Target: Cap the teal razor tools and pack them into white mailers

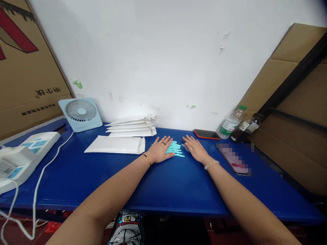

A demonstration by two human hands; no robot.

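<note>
Here's the left hand (161, 149), palm down, fingers spread towards the far right and thumb set apart on the near side, clamped on nothing as it covers part of a fan of turquoise strips (175, 148) at the middle of the table (173, 187). Over to the right, the right hand (195, 148) lies low and flat as well, fingers slightly apart and angled to the far left, gripping nothing I can see; something clear (186, 147) peeks out beside its fingers, too small to make out. Now those strips: they look thin, light and fairly stiff, plastic perhaps, likely to slide easily over one another and over the smooth tabletop, and not especially fragile. Lying so flat, they'd be awkward to pinch from above; the narrow ends poking out to the right look the best place to take hold, or the whole lot could be squeezed in from both sides. Both forearms reach in from the near edge, long and low, wrists barely bent. Just left of the left hand lies a flat white packet (113, 144), with a stack of white packets (131, 127) on its far side.
</note>
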